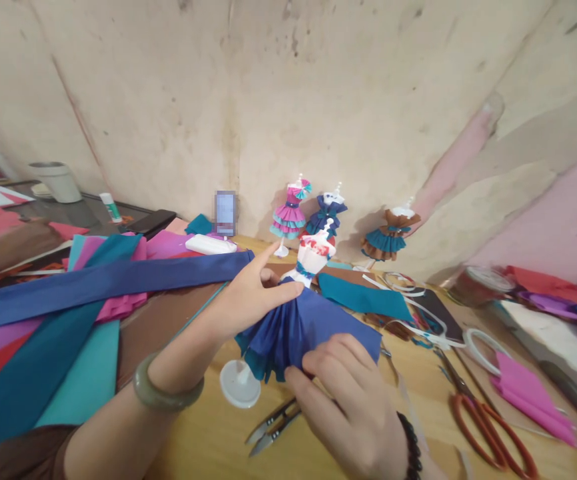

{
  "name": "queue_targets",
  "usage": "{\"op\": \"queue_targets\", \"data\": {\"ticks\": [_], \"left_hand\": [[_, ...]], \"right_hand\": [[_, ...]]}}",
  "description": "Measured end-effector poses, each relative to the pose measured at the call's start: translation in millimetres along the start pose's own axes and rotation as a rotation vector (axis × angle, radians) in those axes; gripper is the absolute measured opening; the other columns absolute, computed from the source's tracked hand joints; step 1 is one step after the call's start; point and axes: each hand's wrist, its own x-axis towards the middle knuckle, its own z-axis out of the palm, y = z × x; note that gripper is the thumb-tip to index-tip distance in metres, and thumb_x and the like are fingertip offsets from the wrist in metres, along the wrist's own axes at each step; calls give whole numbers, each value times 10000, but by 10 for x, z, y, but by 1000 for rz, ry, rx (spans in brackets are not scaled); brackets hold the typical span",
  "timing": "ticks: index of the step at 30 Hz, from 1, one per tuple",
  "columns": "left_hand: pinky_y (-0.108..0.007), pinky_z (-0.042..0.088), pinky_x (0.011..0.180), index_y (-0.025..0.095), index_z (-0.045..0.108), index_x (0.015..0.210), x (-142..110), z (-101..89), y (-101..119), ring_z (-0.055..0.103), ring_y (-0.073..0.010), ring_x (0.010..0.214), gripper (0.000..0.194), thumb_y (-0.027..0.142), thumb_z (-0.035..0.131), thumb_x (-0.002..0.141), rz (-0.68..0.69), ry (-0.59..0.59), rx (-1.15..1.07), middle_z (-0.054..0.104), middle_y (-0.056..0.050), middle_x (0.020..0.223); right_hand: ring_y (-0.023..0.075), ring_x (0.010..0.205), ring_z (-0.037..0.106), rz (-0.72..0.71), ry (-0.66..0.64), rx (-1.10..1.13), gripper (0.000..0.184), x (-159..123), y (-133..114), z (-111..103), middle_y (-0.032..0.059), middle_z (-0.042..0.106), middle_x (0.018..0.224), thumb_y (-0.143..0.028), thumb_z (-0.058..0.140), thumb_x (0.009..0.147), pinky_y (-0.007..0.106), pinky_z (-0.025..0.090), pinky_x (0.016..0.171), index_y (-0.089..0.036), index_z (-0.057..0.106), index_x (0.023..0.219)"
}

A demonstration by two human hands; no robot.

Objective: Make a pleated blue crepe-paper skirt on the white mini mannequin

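A small white dress form [313,257] leans to the right over the table, its round base [240,385] tipped toward me. Around it hangs a pleated skirt of blue crepe paper [281,333] with a teal layer below. My left hand [256,287] grips the form at the waist, thumb pressing the gathered top of the skirt. With its fingers pinched together, my right hand [346,400] holds the lower edge of the blue paper, whose flat end spreads to the right. Thread snips [272,427] lie partly under my right hand.
Three dressed forms stand by the wall, one with a pink dress [288,212]. Orange-handled scissors [488,427] and a pink paper roll [533,397] lie right. Layered paper strips [118,277], a white glue gun-like object [211,245] and a phone [225,213] are left. Another person's hand [18,243] works far left.
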Motion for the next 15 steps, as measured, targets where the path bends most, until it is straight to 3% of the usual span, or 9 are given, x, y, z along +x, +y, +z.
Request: {"op": "queue_targets", "data": {"ticks": [5,10,15], "left_hand": [[-283,351,643,209,246,1588,-4,-40,52,513,-151,673,956,393,750,797,0,9,12,541,42,738],[-279,364,640,215,250,1587,-8,-23,6,516,-150,679,942,448,734,814,14,-8,39,547,37,748],[-284,388,660,250,276,1579,-26,-1,-63,520,-148,705,942,528,736,806,49,-14,134,546,36,760]], "right_hand": [[186,660,526,-7,-10,21,270,-42,12,86,78,627,719,-29,419,944,353,439,604,-96,678,903],[205,755,539,96,114,-35,265,-121,40,73,91,601,851,-29,543,901,353,448,641,-102,658,1129],[230,828,563,194,109,-149,288,-124,65,55,131,601,948,-38,590,890,364,482,678,-89,648,1168]]}}
